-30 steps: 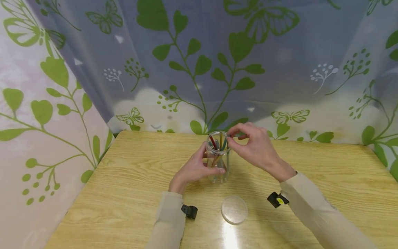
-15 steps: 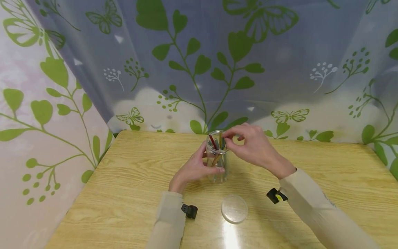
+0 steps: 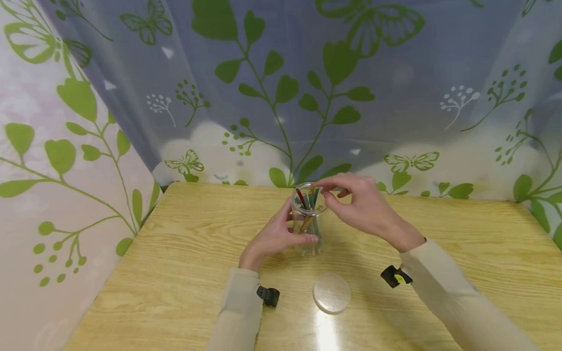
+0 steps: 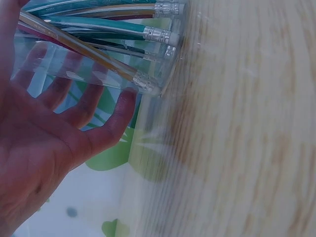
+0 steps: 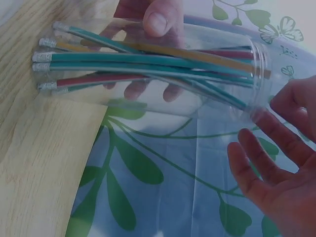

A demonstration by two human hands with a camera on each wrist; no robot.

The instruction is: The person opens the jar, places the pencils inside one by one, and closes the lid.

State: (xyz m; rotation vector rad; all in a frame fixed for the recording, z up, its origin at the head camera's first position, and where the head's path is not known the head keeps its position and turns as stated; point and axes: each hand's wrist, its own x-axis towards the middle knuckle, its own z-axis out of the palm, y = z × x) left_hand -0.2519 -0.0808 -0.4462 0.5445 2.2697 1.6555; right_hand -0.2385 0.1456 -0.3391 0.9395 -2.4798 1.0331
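My left hand [image 3: 274, 237] holds a clear jar [image 3: 309, 251] upright, its thumb across the near side and its fingers behind. Several teal, yellow and red pencils [image 5: 123, 59] lean inside, eraser ends down. In the left wrist view, the metal-ringed erasers [image 4: 161, 34] show through the jar's lower end. My right hand [image 3: 362, 207] is at the jar's mouth, its index fingertip beside the pencil tops and its thumb apart from it. The right wrist view shows the other fingers [image 5: 242, 168] spread loosely just outside the rim, with no pencil between them.
A round clear lid [image 3: 331, 293] lies on the wood-grain table [image 3: 189, 229], nearer than the jar. Behind the table's far edge hangs a curtain [image 3: 281, 131] with green leaves and butterflies. Each sleeve carries a small black device [image 3: 268, 296] near the wrist.
My right fingers moved left over the jar's mouth, then drew slightly back right, with thumb and index finger parting. The pencil tops have shifted a little. The left hand has kept its grip.
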